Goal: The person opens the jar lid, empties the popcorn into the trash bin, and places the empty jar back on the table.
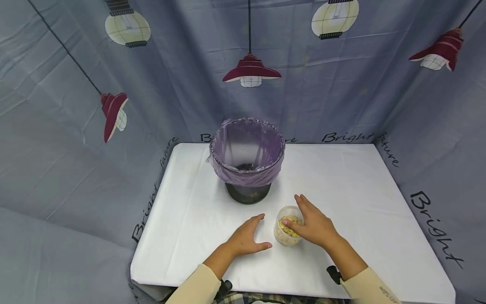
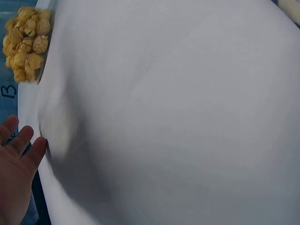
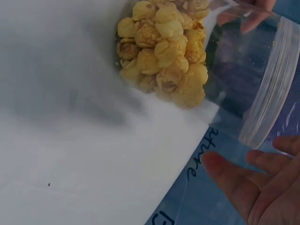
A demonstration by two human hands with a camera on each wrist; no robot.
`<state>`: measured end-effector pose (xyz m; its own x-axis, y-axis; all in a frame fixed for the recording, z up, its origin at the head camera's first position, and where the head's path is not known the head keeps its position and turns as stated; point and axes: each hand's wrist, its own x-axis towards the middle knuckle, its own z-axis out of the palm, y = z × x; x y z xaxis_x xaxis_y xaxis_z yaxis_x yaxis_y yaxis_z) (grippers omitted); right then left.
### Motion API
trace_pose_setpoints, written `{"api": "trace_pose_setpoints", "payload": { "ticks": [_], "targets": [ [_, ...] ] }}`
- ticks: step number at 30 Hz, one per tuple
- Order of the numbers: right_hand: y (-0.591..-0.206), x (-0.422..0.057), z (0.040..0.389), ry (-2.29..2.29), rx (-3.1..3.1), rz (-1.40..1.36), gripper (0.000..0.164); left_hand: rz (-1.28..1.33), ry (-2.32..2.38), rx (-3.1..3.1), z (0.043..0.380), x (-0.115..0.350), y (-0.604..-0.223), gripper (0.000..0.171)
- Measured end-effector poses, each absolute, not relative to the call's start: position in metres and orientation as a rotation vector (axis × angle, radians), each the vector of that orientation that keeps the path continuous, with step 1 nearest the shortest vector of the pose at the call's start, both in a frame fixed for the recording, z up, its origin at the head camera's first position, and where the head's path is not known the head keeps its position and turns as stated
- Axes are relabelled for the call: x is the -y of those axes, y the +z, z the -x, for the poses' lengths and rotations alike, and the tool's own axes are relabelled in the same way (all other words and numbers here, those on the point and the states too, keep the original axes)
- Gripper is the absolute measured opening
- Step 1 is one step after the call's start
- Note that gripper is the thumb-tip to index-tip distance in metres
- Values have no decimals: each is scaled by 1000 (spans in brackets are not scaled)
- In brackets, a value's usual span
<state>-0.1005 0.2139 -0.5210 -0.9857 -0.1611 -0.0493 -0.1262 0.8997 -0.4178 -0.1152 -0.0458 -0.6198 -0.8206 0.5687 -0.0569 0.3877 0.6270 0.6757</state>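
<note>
Cream sleeves (image 1: 195,287) closest to the camera, along the lower edge of the head view, with checked cloth (image 1: 243,298) between them and small black fittings (image 1: 334,274) near both wrists. Just beyond, a wide left grip (image 1: 244,240), bare-handed, thumb spread well away from nearly straight fingers, nothing held. Set apart from the clear cup (image 1: 285,240) by a strip of white cover, on its left side. Equally wide, the right grip (image 1: 313,223), with extended fingers at the cup's right and a thumb crossing over the opening in the head view. Seen from the right wrist, fingertips just beside the rim, not curled round it; cannot tell about contact.

Upright on the white-covered table (image 1: 341,181), the cup, placed between both grips and nearer the right one. Partly filled with rounded yellow popcorn (image 3: 161,51), with bare wall above up to a thick rim.

Farther back and slightly left, also on the table, a dark bin (image 1: 248,196) lined with a purple bag (image 1: 244,179) folded over its edge. All around, a grey-blue curtain (image 1: 303,99) printed with maroon lamps (image 1: 250,65), pale lanterns (image 1: 128,30) and black "Bright" lettering (image 1: 347,137).
</note>
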Motion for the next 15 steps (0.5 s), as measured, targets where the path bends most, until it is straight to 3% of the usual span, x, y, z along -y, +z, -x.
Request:
{"api": "trace_pose_setpoints", "payload": {
  "ticks": [15],
  "targets": [
    [-516,-202,102,-608,-2902,277,114,-892,1054,-2484,122,1,-624,121]
  ]
}}
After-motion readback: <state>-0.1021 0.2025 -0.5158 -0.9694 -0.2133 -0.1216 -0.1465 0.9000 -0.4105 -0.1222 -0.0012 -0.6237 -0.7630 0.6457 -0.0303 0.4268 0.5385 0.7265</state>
